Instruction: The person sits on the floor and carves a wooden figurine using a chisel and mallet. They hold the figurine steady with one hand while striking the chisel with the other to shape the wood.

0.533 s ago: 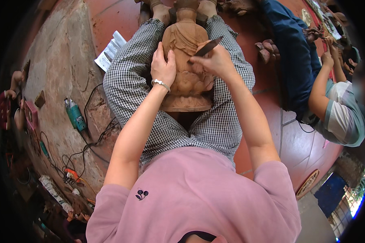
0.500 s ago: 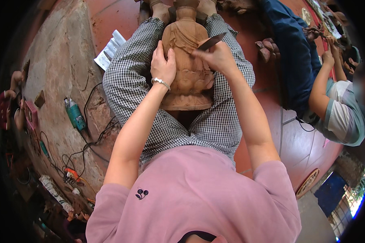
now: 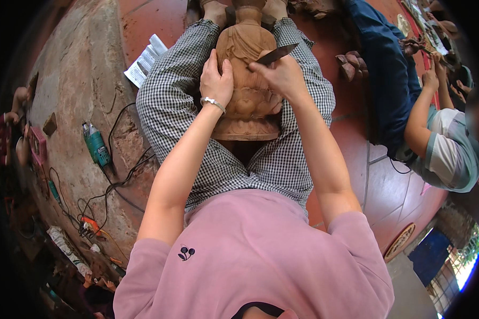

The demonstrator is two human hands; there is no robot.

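A carved brown wooden statue (image 3: 248, 103) with draped robes and a petalled base lies lengthwise between my legs. Its base points toward me, and its head end runs up to the top edge of the view. My left hand (image 3: 217, 81) rests flat along the statue's left side, thumb apart from the fingers. Closed around a dark, flat, pointed blade (image 3: 280, 53), my right hand (image 3: 286, 77) is at the right side of the carved robe. The blade's tip sticks out to the upper right; its other end is hidden by my fingers.
A teal power tool (image 3: 96, 146) with black cords (image 3: 112, 186) lies on the worn slab at left. Folded paper (image 3: 145, 61) is beside my left leg. At right, a carved wooden piece (image 3: 351, 65) sits on the red tiles near a seated co-worker (image 3: 444, 138).
The statue, my legs and both hands sit slightly differently in the view, the statue's base a little higher. My right hand still grips the blade, and my left hand stays on the statue.
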